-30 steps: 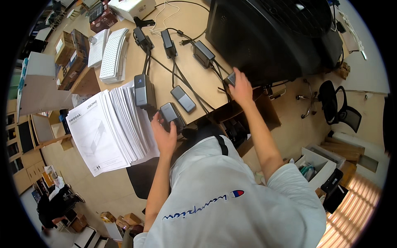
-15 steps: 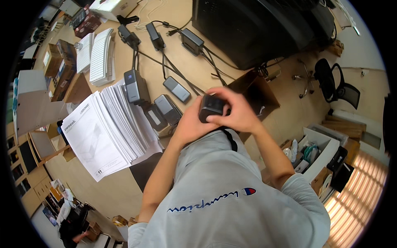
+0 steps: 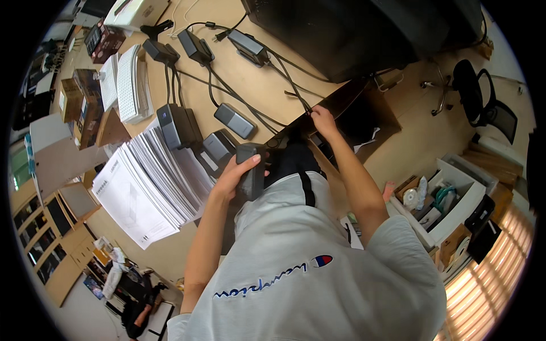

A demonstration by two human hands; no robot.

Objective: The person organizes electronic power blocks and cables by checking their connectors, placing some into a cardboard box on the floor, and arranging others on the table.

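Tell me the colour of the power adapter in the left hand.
Dark grey, nearly black. The power adapter in the left hand shows in the head view.

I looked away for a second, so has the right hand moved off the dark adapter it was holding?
Yes. The right hand has left the dark adapter, now in the left hand alone, and reached out to the cable at the desk edge.

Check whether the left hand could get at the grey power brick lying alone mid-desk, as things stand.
Probably not at once: the left hand is closed around a dark power adapter. The grey power brick lies uncovered just beyond, with only cables beside it.
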